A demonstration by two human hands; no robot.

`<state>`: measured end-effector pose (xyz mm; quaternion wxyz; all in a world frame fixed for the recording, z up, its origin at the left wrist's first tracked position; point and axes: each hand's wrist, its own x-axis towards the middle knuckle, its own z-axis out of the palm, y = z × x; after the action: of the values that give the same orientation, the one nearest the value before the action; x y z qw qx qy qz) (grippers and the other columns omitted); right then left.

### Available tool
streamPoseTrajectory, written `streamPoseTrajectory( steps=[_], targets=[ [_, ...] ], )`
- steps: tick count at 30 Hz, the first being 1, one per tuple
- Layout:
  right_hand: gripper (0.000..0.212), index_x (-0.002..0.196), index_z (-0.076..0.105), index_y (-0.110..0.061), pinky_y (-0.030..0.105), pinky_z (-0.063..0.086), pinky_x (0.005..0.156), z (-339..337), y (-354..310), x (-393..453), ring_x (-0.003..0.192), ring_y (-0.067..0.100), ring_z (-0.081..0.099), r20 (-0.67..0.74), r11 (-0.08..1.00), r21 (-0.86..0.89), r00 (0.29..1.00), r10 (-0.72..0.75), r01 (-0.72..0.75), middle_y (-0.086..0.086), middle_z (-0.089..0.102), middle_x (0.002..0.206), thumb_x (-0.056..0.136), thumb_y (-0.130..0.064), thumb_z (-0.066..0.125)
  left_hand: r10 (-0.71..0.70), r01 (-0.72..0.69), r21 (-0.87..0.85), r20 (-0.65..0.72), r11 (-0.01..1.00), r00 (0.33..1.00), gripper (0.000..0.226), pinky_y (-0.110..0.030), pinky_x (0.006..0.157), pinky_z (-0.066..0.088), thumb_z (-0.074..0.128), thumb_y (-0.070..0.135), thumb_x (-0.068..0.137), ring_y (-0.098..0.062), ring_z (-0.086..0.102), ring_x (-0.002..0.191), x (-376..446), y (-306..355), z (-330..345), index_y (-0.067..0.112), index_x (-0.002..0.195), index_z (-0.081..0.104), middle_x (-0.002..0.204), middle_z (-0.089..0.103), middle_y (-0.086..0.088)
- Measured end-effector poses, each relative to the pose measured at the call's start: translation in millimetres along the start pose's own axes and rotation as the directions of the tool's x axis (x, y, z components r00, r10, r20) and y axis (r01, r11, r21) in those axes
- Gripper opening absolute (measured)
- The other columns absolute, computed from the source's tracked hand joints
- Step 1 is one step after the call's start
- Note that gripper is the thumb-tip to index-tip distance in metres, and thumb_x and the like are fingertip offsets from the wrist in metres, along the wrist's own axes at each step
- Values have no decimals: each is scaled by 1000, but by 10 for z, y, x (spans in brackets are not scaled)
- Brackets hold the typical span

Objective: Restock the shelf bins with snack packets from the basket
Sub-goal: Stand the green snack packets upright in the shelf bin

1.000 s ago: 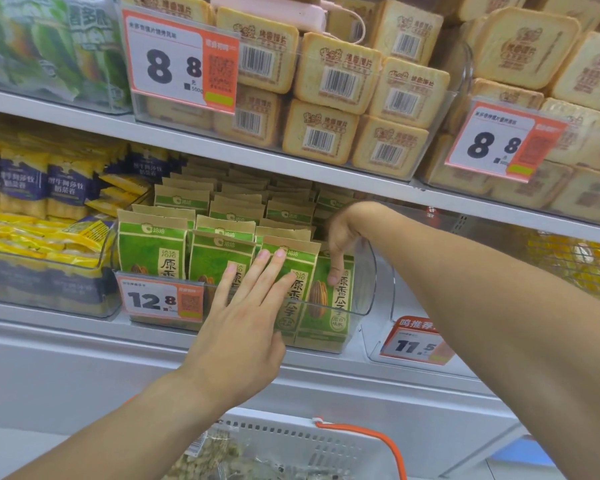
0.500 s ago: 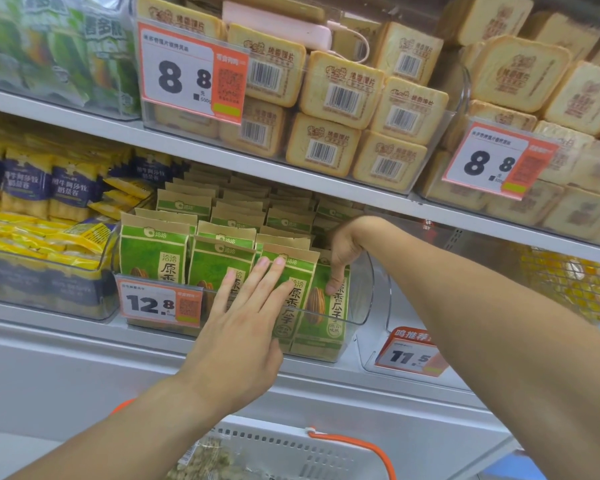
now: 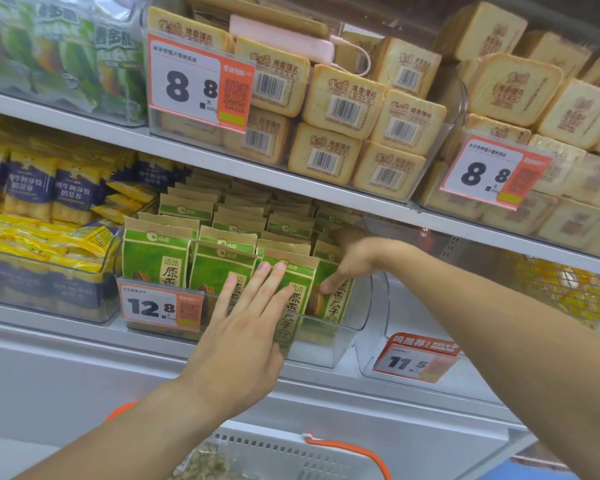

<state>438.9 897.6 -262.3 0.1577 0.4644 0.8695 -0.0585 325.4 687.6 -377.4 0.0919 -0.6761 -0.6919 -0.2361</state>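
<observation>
A clear shelf bin (image 3: 362,327) on the middle shelf holds several rows of green and tan seed packets (image 3: 155,258). My left hand (image 3: 246,327) lies flat with straight fingers against the front packets, over the bin's front wall. My right hand (image 3: 352,261) reaches into the bin's right side and grips the rightmost front packet (image 3: 340,299), thumb on its face, fingers behind it. The white basket (image 3: 291,455) with orange handles sits at the bottom edge, with a snack packet (image 3: 208,462) partly visible inside.
A 12.8 price tag (image 3: 160,308) hangs on the bin's front. To the left stands a bin of yellow and blue packets (image 3: 42,251). To the right is a clear bin tagged 11.5 (image 3: 416,358). The shelf above carries bread-shaped packs (image 3: 343,105) and a pink power bank (image 3: 281,36).
Both hands stay at the green packet bin with almost no shift. The view has drifted slightly, and the bin sits a little lower and to the left in it.
</observation>
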Motion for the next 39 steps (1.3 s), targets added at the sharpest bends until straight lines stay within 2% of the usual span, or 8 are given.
streamPoseTrajectory(
  steps=[3, 6, 10, 14, 18, 25, 33, 39],
  targets=[
    [95, 137, 47, -21, 40, 51, 98, 104, -2, 61, 114, 27, 59, -321, 998, -47, 946, -49, 36, 2, 60, 129, 59, -59, 87, -3, 3, -21, -12, 1000, 1000, 77, -46, 119, -6, 54, 28, 82, -12, -13, 152, -7, 5, -3, 25, 154, 26, 166, -3, 4],
    [92, 133, 49, -26, 43, 52, 97, 214, 16, 136, 110, 28, 61, -431, 997, -47, 900, -73, 58, 1, 64, 123, 57, -63, 85, -2, 1, -21, -13, 1000, 1000, 77, -46, 119, -4, 55, 28, 81, -13, -10, 152, -15, 3, -8, 24, 153, 28, 166, 0, 3],
    [103, 143, 42, -26, 43, 47, 104, 181, 39, 142, 127, 27, 50, -349, 999, -4, 936, -44, 46, 1, 52, 139, 56, -59, 86, -3, 3, -20, -16, 1000, 1000, 77, -46, 119, -5, 54, 29, 83, -13, -12, 152, -8, 9, 6, 25, 154, 26, 166, -2, 3],
    [107, 143, 41, -23, 40, 49, 103, 152, 16, 159, 125, 25, 51, -304, 998, 34, 952, -32, 44, 2, 52, 139, 53, -55, 91, -2, 1, -23, -23, 1000, 1000, 76, -47, 119, -2, 55, 27, 80, -14, -7, 153, -10, 4, 5, 24, 152, 30, 166, 3, 2],
    [124, 148, 32, -21, 44, 45, 106, 224, 18, 135, 134, 31, 41, -340, 998, -58, 939, -57, 40, 6, 41, 148, 47, -59, 91, 3, -4, -22, -32, 1000, 999, 77, -47, 119, -2, 55, 28, 80, -14, -6, 153, -4, -2, 21, 23, 152, 30, 166, 4, 2],
    [99, 140, 42, -18, 46, 50, 99, 282, 19, 41, 131, 30, 42, -517, 992, -70, 847, -126, 105, 6, 47, 140, 60, -50, 90, 0, 0, -14, -33, 1000, 999, 76, -46, 119, -3, 54, 30, 81, -15, -5, 153, -11, 0, 13, 23, 152, 30, 166, 4, 2],
    [98, 142, 31, -16, 51, 39, 104, 339, -38, -96, 124, 35, 46, -469, 967, -252, 872, -143, 23, 12, 46, 135, 65, -52, 78, 4, -4, -8, -17, 1000, 1000, 74, -46, 119, -2, 51, 30, 81, -14, -8, 153, -22, 9, -4, 24, 152, 30, 166, 1, 2],
    [94, 139, 36, -16, 50, 43, 99, 421, -71, -144, 122, 34, 47, -570, 974, -226, 809, -140, 8, 11, 46, 132, 62, -42, 85, -4, 3, -25, -19, 1000, 1000, 73, -46, 122, -6, 47, 30, 84, -13, -15, 151, -41, 29, -30, 24, 154, 26, 166, -6, 4]
  ],
)
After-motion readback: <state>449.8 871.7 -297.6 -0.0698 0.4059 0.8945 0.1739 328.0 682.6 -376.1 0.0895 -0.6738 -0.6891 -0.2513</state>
